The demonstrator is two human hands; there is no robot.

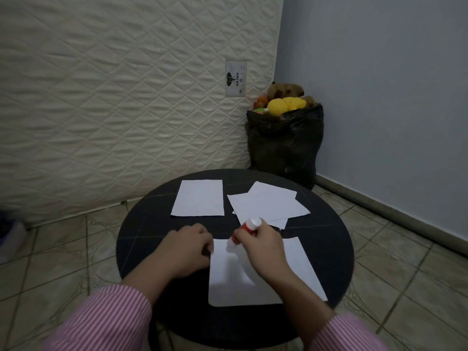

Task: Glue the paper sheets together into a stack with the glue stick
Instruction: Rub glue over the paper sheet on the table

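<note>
A white paper sheet (pixel 235 282) lies at the near side of the round black table (pixel 141 236). My right hand (pixel 263 249) grips a red and white glue stick (pixel 247 228), tilted with its lower end touching the sheet's top left area. My left hand (pixel 184 249) rests with curled fingers at the sheet's left edge, pressing it down. A single sheet (pixel 198 198) lies flat at the far left of the table. A loose pile of overlapping sheets (pixel 268 206) sits at the far right.
An upright quilted mattress (pixel 121 97) stands behind the table. A black bag (pixel 283 148) filled with plush toys sits in the corner by the blue wall. Tiled floor surrounds the table.
</note>
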